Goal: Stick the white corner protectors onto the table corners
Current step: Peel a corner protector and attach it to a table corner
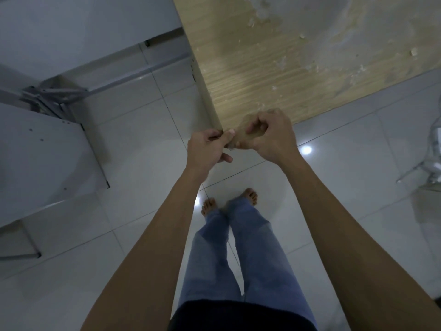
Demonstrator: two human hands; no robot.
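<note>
The wooden table (274, 75) runs from the top of the head view down to its near corner, just above the middle of the frame. Both hands meet at that corner. A small pale, see-through corner protector (241, 137) sits between them, against the corner tip. My left hand (210, 149) pinches its left side with thumb and forefinger. Coming in from the right, my right hand (272, 137) has its fingers curled over the protector. The fingers hide most of the protector, and I cannot tell whether it is stuck to the wood.
A grey metal folding table (43, 149) and its frame (55, 96) stand to the left. A clear plastic chair (429, 163) is at the right edge. Below the hands are white floor tiles (133, 187) and my own legs in jeans (238, 254), feet bare.
</note>
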